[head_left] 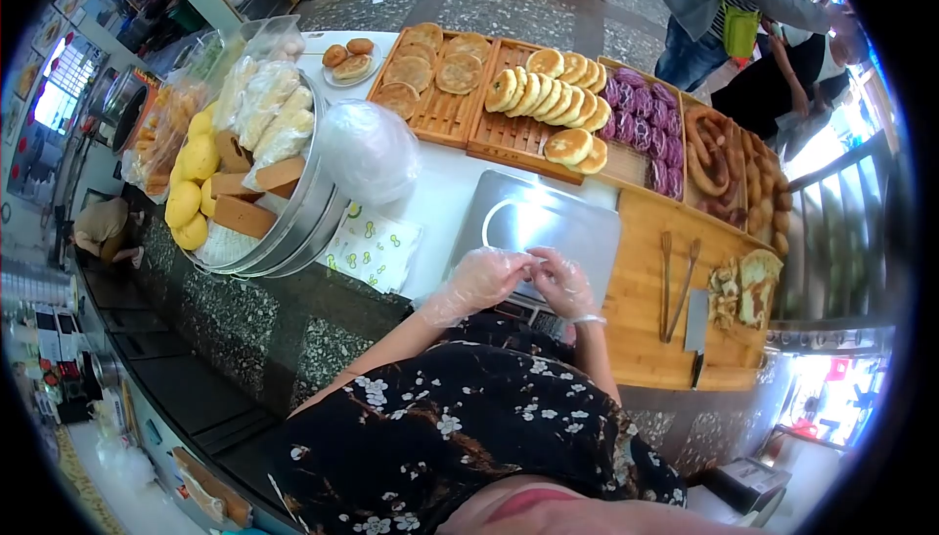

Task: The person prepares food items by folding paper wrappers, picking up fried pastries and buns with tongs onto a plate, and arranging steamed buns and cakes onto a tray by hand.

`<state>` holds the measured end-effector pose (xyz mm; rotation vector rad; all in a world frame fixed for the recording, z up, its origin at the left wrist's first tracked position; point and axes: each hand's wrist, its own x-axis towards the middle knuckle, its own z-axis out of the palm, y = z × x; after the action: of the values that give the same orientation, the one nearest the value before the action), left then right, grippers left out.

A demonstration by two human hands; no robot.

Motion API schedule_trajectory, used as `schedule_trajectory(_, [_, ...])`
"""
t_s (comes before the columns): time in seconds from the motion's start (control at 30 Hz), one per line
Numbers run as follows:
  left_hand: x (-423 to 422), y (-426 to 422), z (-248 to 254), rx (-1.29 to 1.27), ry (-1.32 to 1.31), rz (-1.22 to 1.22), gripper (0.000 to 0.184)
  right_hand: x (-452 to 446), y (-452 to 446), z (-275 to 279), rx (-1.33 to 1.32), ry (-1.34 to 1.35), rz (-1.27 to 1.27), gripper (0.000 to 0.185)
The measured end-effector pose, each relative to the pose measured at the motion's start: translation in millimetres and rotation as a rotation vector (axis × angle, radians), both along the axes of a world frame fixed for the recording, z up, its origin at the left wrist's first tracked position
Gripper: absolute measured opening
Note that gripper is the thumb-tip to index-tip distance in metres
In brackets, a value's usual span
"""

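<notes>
My left hand point(486, 278) and my right hand point(564, 282) meet in front of my body, both in clear plastic gloves. Their fingertips are pinched together and touch; whatever may be between them is too small to make out. Beneath and beyond them lies a shiny metal scale plate point(577, 237) on the white table. A wooden cutting board point(636, 286) is to the right, bearing tongs point(670, 286), a cleaver point(696, 325) and a piece of browned flatbread point(758, 286).
Trays of flat cakes point(416, 70), golden buns point(548, 95), purple rolls point(641, 119) and fried dough point(712, 158) line the far side. A steamer point(293, 242) with yellow buns stands left, beside plastic bags point(367, 149) and patterned paper bags point(372, 246). People point(753, 17) stand across the table.
</notes>
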<state>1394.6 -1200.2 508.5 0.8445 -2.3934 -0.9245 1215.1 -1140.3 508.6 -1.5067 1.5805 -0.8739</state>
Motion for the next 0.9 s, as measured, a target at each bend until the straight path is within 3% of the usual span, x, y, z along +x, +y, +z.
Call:
schedule_trajectory(0.27, [35.5, -22.4, -2.4, -0.103, -0.029, 0.163, 0.02, -13.5, 7.7, -12.8, 0.069, 0.082, -0.092, 0.024])
schedule_trajectory(0.37, [33.7, -22.4, -9.9, -0.1, -0.047, 0.129, 0.02, -33.3, 15.8, -32.4, -0.025, 0.224, -0.189, 0.023])
schedule_trajectory(0.63, [-1.0, -18.4, 4.4, -0.092, -0.019, 0.048, 0.014, -83.8, 18.8, -24.1, 0.012, 0.16, -0.454, 0.027])
schedule_trajectory(0.8, [-5.5, -23.2, 4.1, -0.109, -0.041, 0.051, 0.014, -116.8, 33.5, -41.8, 0.035, 0.341, -0.63, 0.029])
schedule_trajectory(0.9, [-7.2, -25.7, 1.5, -0.084, -0.041, 0.039, 0.015, -127.0, 43.4, -40.6, 0.04, 0.298, -0.672, 0.028])
